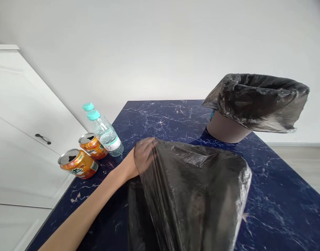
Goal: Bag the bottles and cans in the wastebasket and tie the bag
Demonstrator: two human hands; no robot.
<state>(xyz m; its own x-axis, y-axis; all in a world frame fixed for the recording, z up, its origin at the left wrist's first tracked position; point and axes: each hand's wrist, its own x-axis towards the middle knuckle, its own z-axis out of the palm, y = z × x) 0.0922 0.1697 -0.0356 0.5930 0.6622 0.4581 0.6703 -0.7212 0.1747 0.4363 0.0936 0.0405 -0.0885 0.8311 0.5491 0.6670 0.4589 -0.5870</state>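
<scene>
A thin black bin bag (201,184) spreads out over the near part of the blue marbled table. My left hand (146,153) reaches in from the lower left and shows dimly through the film that covers it. Its fingers look curled, and folds in the plastic run from them, so it appears closed on the bag. A faint skin-toned patch behind the film may be my right hand (198,207); its fingers are hidden. Left of my left hand stand two clear water bottles (109,137) with turquoise caps and two opened orange soda cans (82,165).
A grey-brown bin (226,129) lined with a black bag (261,101) stands at the table's back right. The dark blue marbled table (160,120) ends before a pale wall. Beyond its left edge is a white cabinet (26,132) with a dark handle.
</scene>
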